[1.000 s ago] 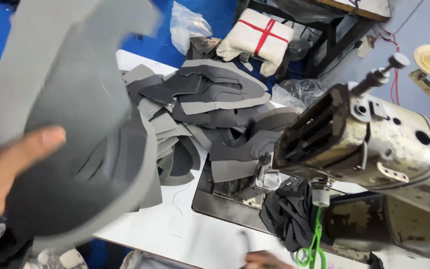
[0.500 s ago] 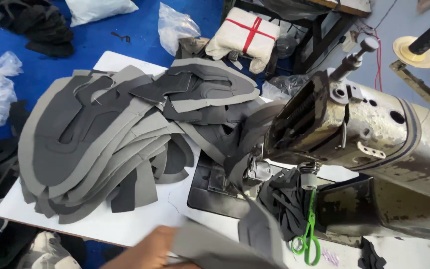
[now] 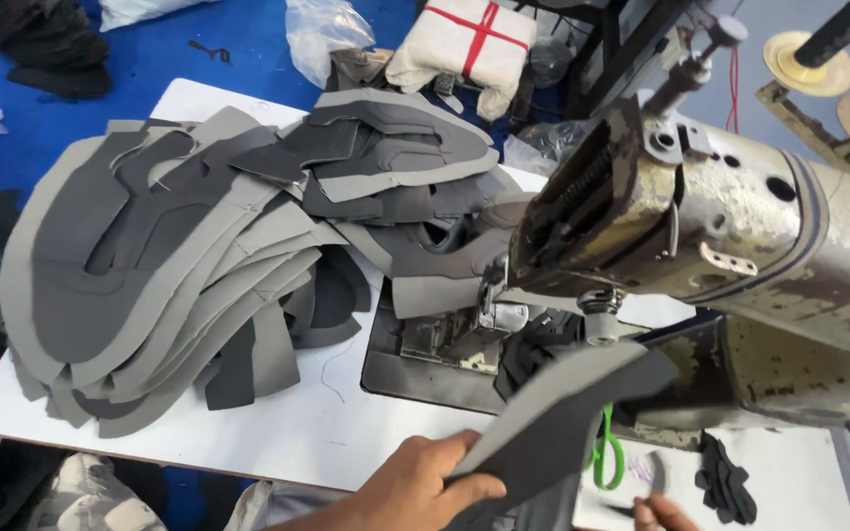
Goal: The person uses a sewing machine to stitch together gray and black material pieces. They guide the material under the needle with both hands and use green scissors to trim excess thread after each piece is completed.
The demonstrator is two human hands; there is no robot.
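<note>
My left hand (image 3: pixel 415 487) sits at the bottom centre, fingers closed on the lower end of a flat grey cut piece (image 3: pixel 563 413). The piece slants up to the right, its tip just below the head of an old metal sewing machine (image 3: pixel 740 226). Only the fingertips of my right hand (image 3: pixel 663 513) show at the bottom edge, beside the lower part of the same piece; whether they hold anything is hidden. A big fanned stack of grey cut pieces (image 3: pixel 150 285) lies on the left of the white table (image 3: pixel 297 423).
A second heap of grey and dark pieces (image 3: pixel 395 157) lies behind the needle area. Green-handled scissors (image 3: pixel 604 457) and a small dark scrap (image 3: pixel 725 477) lie under the machine arm. A white bundle with red tape (image 3: pixel 469 39), plastic bags (image 3: pixel 322 29) and thread cones (image 3: pixel 809 59) stand behind.
The large grey stack that my left hand held up at the left now lies on the table. My left hand has come to the bottom centre with one grey piece, raised toward the machine.
</note>
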